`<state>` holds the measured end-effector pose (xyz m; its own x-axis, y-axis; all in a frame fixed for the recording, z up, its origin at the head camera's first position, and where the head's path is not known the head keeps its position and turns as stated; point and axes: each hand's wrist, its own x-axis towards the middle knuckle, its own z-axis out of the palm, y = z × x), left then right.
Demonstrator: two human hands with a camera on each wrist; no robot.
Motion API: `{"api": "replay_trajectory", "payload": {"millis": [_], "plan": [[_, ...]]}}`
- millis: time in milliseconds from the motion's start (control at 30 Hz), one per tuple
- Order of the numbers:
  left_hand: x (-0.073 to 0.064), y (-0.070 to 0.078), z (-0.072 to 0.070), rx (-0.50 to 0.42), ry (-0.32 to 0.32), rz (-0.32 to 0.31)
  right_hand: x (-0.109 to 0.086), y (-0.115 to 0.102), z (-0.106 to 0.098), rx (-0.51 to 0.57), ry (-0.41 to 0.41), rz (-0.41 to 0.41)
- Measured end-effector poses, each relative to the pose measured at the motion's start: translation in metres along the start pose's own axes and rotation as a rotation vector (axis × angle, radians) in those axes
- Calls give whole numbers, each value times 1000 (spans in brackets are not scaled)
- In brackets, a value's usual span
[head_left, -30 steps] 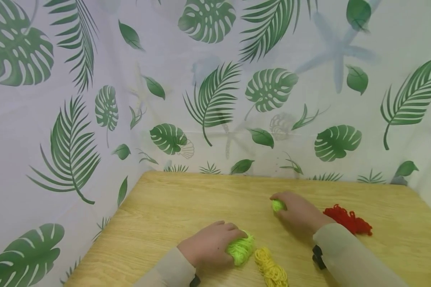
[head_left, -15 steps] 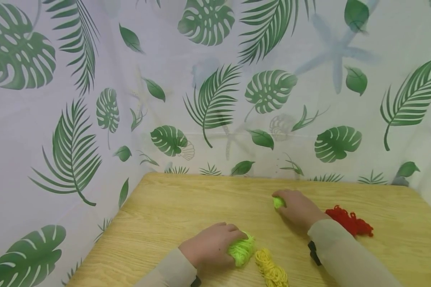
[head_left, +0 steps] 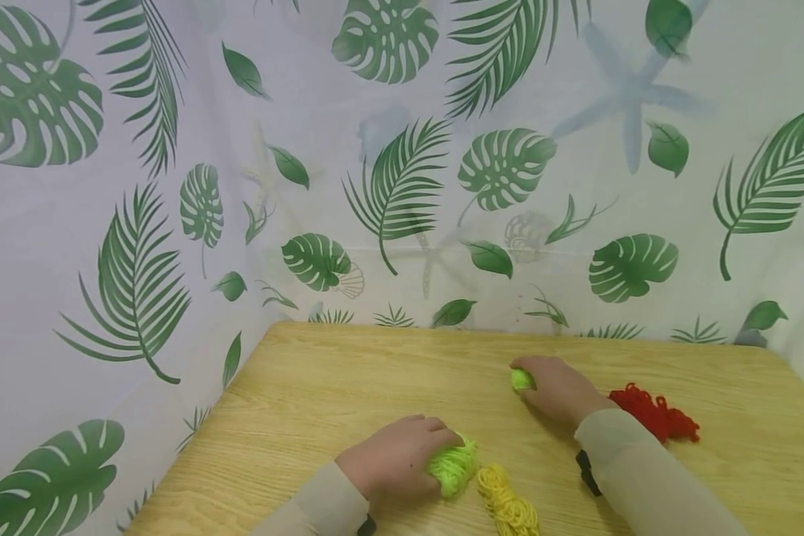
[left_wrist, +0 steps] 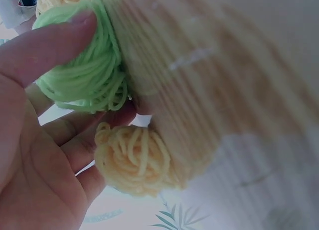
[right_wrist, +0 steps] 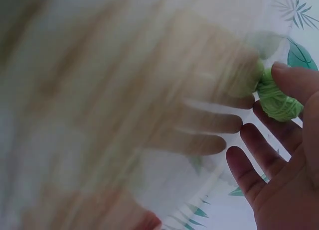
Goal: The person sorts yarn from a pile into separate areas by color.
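My left hand [head_left: 398, 458] grips a bright green yarn skein [head_left: 452, 467] on the wooden table. The left wrist view has the thumb over this skein and a pale yellow yarn bundle [left_wrist: 133, 160] by the lower fingers; the head view hides that bundle. Farther back to the right, my right hand [head_left: 556, 387] holds a smaller green yarn bundle [head_left: 521, 380], mostly covered by the fingers. Thumb and forefinger close on it in the right wrist view, the other fingers spread below. Just right of the left hand's skein lies a yellow yarn skein [head_left: 507, 500].
A loose red yarn heap [head_left: 653, 413] lies behind the right forearm. The wooden table [head_left: 375, 365] ends at a leaf-printed curtain [head_left: 429, 201] at the back and left. A dark band [head_left: 587, 473] sits at the right sleeve.
Both hands keep their hold. The right hand sits very slightly farther right in the head view; the yarn pieces stay where they were.
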<state>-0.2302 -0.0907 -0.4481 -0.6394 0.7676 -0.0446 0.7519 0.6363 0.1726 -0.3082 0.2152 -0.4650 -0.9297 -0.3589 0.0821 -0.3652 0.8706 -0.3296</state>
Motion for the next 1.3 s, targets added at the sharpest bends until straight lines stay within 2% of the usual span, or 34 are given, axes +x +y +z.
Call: {"api": "replay_trajectory", "payload": {"millis": [433,800,1067,1300], "plan": [[8,3,-4,-38,-46,-78,-4,3,-7,12,-6,30],[17,0,-6,0,3,-94,-13,8,-13,67,4,47],[29,-11,-26,31,61,-137,-19,5,-17,101,0,55],[51,-17,-36,71,97,-141,-23,7,-16,88,5,42]]}}
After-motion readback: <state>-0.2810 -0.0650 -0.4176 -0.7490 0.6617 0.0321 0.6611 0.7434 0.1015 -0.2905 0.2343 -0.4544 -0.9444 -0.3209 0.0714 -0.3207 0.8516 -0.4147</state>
